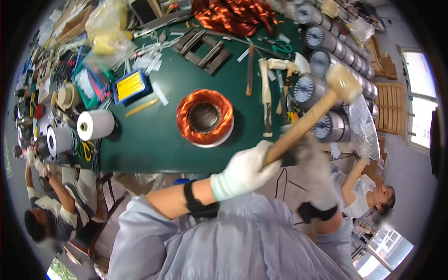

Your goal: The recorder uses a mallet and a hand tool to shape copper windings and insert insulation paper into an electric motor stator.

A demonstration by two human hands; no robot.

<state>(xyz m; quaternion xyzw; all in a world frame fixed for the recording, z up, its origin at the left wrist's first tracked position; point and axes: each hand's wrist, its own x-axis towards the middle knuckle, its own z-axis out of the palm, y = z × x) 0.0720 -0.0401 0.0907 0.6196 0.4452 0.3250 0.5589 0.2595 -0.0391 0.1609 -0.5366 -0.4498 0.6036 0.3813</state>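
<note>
Green top shows all around the copper ring point(205, 136), with a strip of it down to the near edge of the counter point(149, 149); a white spool point(100, 123) and a blue tray point(135, 99) of yellow sticks sit on the left side; silver spools point(319, 63) line the right edge; the ring is near the middle, closer to the near edge; it is round, fat and shiny orange, with a dark hole and a white rim under its near side; the left hand point(249, 168), in a white glove by the near edge, has its fingers wrapped around a wooden mallet point(305, 126); the right hand point(315, 163) is blurry, so I cannot tell how its fingers are.
</note>
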